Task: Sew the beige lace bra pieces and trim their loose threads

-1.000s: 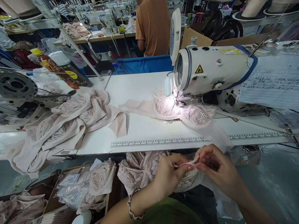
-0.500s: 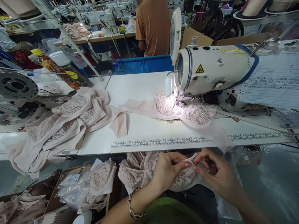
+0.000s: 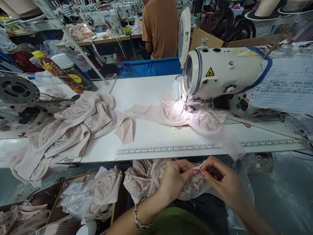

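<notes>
Rows of sewing machines fill the room toward eleven o'clock, and a person in a brown shirt is at twelve. Across the middle runs a white bench with a printed ruler along its near edge. Taking the middle of the view as the dial's centre, the near sewing machine stands at two o'clock, its lamp lit over a pale lace piece lying under the needle area at three. More lace pieces are heaped at nine, and an opened box sits below the bench toward eight.

At about half past four, just off the bench's near edge, both hands meet over a pale pink lace garment above the lap. The left hand pinches a narrow edge of the fabric between thumb and forefinger; the right hand has its fingers closed at that same edge, tips almost touching the left's. What they grip beyond the fold is hidden. The step in hand looks like fine fingertip work on this edge. Any move from this hold would seem to call for a light, steady left pinch and small right-hand adjustments, with the soft fabric kept from twisting or slipping.
</notes>
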A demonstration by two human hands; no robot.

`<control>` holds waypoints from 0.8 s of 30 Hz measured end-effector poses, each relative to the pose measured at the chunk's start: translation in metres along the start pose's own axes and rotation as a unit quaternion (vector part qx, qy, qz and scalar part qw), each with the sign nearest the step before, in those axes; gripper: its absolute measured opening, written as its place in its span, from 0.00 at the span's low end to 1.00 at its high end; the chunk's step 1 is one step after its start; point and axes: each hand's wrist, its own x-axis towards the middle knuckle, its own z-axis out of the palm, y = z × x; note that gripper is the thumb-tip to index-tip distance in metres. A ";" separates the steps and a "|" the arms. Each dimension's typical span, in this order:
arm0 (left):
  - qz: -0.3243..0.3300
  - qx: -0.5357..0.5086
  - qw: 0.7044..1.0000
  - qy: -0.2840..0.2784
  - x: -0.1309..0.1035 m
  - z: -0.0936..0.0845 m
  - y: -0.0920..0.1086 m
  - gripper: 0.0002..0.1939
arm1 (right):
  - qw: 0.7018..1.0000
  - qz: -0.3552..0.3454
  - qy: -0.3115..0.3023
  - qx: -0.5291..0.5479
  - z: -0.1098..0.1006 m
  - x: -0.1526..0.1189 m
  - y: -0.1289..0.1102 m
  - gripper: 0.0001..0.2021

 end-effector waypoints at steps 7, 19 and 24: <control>0.015 0.027 0.999 0.008 -0.001 0.000 0.003 0.24 | 1.000 0.007 0.008 0.020 0.003 0.003 0.010 0.17; 0.002 -0.041 0.998 -0.047 0.000 0.000 0.002 0.20 | 0.983 0.048 -0.179 0.013 -0.025 0.011 0.011 0.15; 0.011 0.004 0.999 -0.044 -0.001 -0.001 0.001 0.19 | 0.983 0.040 -0.176 0.033 -0.015 0.013 0.008 0.15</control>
